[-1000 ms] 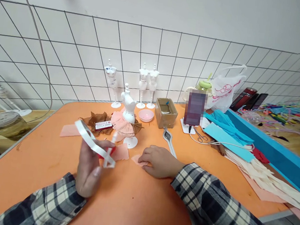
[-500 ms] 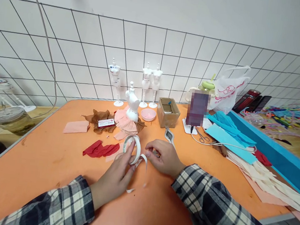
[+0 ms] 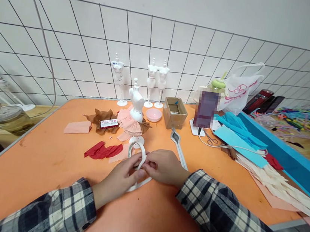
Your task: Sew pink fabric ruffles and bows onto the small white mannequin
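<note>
A roll of white double-sided tape (image 3: 143, 156) stands upright in my left hand (image 3: 120, 177), with fingers and thumb closed around its lower left side. My right hand (image 3: 164, 167) is pinched against the roll's right edge, fingertips on the tape; exactly what lies between them is partly hidden. A loose white strip (image 3: 142, 184) curves below both hands, just above the orange table (image 3: 56, 202). Beyond the roll, a small white dress form (image 3: 137, 100) wears a gathered peach crepe-paper skirt (image 3: 128, 124). Left of my hands lies crumpled red crepe paper (image 3: 102, 150).
Behind are other dress forms (image 3: 151, 78), a pink bowl (image 3: 153, 115) and a cardboard box (image 3: 174, 114). Grey-handled tongs-like tool (image 3: 179, 149) lies by my right hand. A phone (image 3: 207, 109), scissors (image 3: 211, 140) and blue paper (image 3: 229, 142) are at right; brown paper (image 3: 100, 118) at left.
My right hand has moved left to the roll, and its fingers now meet the tape. The loose strip has swung lower beneath the hands. The view has shifted slightly.
</note>
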Tool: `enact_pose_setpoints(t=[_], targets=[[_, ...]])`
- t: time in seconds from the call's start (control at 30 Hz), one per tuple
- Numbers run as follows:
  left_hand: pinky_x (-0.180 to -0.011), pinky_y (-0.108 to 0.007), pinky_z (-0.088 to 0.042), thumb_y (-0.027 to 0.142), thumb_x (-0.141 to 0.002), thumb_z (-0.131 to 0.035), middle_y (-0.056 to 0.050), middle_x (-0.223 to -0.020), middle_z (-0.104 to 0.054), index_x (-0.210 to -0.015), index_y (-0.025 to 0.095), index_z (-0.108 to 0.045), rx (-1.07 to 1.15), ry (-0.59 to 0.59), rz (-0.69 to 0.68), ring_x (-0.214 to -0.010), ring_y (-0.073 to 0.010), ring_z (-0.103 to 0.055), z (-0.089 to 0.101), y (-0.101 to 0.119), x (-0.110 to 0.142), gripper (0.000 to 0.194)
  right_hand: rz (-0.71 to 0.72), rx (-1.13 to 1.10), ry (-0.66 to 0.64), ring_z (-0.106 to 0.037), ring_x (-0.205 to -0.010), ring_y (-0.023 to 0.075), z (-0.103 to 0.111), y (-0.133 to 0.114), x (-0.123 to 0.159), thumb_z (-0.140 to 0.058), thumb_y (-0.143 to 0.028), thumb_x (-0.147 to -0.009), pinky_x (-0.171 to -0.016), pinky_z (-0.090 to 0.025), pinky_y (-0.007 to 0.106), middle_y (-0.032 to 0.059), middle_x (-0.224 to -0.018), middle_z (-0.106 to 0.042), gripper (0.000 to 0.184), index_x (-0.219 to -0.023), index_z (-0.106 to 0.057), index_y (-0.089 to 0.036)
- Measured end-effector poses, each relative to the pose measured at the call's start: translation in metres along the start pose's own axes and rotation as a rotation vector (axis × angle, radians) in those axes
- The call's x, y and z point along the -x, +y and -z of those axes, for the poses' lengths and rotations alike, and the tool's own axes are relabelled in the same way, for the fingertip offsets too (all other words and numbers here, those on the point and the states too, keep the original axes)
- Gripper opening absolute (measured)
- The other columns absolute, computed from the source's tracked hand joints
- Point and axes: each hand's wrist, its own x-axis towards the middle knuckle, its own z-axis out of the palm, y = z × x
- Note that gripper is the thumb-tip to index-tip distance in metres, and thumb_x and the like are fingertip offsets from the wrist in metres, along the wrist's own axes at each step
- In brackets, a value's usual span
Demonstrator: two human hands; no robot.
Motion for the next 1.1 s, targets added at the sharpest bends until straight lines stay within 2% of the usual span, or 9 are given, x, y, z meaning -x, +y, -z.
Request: enact_pose_setpoints(t=[0.17,0.27,0.4,0.5,0.63,0.73,0.83,0.93,1.1], targets=[[-0.083,-0.03,-0.048,0.036,-0.097,-0.036,-0.004,-0.094,-0.069,-0.107,0.022,-0.058,-0.184,0.042,0.05,-0.093,-0.0213,-0.063,0.001,-0.005,-0.002,0.029,0.081,0.05,-0.055,-0.053,-0.064,0.0135,0.006,-0.001,0.002,-0.057,-0.025,-0.082,-0.059,-0.031,0.026,-0.0003,-0.068,-0.062,0.013,-0.07,-0.058,-0.019],[-0.081,-0.029,-0.047,0.034,-0.098,-0.033,-0.003,-0.086,-0.067,-0.111,0.022,-0.054,-0.172,0.045,0.046,-0.085,-0.0195,-0.063,0.002,-0.004,-0.001,0.028,0.038,-0.023,0.032,-0.055,-0.069,0.0138,0.011,0.001,0.003,-0.055,-0.023,-0.084,-0.065,-0.037,0.025,0.0012,-0.076,-0.064,0.008,-0.083,-0.062,-0.019],[-0.073,-0.028,-0.047,0.033,-0.098,-0.031,-0.002,-0.084,-0.066,-0.105,0.021,-0.053,-0.151,0.025,0.042,-0.077,-0.0186,-0.062,0.001,0.0,0.0,0.026,0.026,-0.121,0.126,-0.058,-0.078,0.0142,0.009,0.002,0.002,-0.056,-0.031,-0.089,-0.071,-0.04,0.025,0.0024,-0.086,-0.065,0.019,-0.103,-0.063,-0.021],[-0.074,-0.028,-0.047,0.034,-0.098,-0.031,-0.003,-0.086,-0.065,-0.107,0.022,-0.052,-0.156,-0.006,0.048,-0.079,-0.0188,-0.061,0.0,0.0,0.001,0.026,-0.026,-0.165,0.137,-0.057,-0.074,0.0129,0.002,0.001,0.001,-0.061,-0.033,-0.087,-0.068,-0.04,0.024,0.0014,-0.083,-0.064,0.017,-0.098,-0.064,-0.021],[-0.086,-0.03,-0.046,0.032,-0.096,-0.036,-0.006,-0.104,-0.063,-0.122,0.021,-0.047,-0.091,-0.029,0.005,-0.097,-0.0205,-0.059,-0.002,-0.003,0.003,0.03,-0.137,-0.224,0.106,-0.053,-0.066,0.0104,-0.004,0.0,-0.001,-0.066,-0.026,-0.083,-0.061,-0.038,0.022,-0.0017,-0.076,-0.061,0.007,-0.085,-0.063,-0.02],[-0.086,-0.029,-0.046,0.033,-0.094,-0.043,-0.006,-0.106,-0.061,-0.13,0.02,-0.041,0.012,-0.063,-0.035,-0.096,-0.0201,-0.057,-0.002,-0.003,0.003,0.038,-0.162,-0.242,0.083,-0.052,-0.065,0.0102,-0.004,-0.001,-0.002,-0.07,-0.025,-0.079,-0.06,-0.036,0.022,-0.003,-0.074,-0.06,0.011,-0.081,-0.06,-0.02],[-0.083,-0.028,-0.046,0.034,-0.095,-0.043,-0.005,-0.104,-0.061,-0.121,0.019,-0.047,0.047,-0.047,-0.015,-0.093,-0.0194,-0.057,-0.002,-0.001,0.0,0.031,-0.145,-0.278,0.054,-0.053,-0.066,0.0104,-0.002,-0.003,-0.002,-0.067,-0.018,-0.078,-0.062,-0.037,0.022,-0.0033,-0.075,-0.06,0.01,-0.082,-0.059,-0.02],[-0.078,-0.027,-0.046,0.032,-0.097,-0.038,-0.004,-0.096,-0.063,-0.11,0.019,-0.051,-0.018,-0.013,0.025,-0.085,-0.0179,-0.059,-0.001,0.0,-0.003,0.023,-0.137,-0.343,0.023,-0.053,-0.065,0.01,0.0,-0.003,-0.001,-0.062,-0.01,-0.076,-0.063,-0.039,0.021,-0.0035,-0.078,-0.061,0.014,-0.086,-0.058,-0.02],[-0.073,-0.026,-0.046,0.029,-0.096,-0.038,-0.002,-0.09,-0.064,-0.108,0.02,-0.049,-0.104,-0.045,0.013,-0.078,-0.0165,-0.059,-0.001,-0.003,-0.002,0.018,-0.177,-0.393,0.003,-0.05,-0.06,0.009,0.001,-0.001,-0.002,-0.061,-0.015,-0.08,-0.059,-0.037,0.021,-0.004,-0.072,-0.058,0.006,-0.083,-0.059,-0.019]])
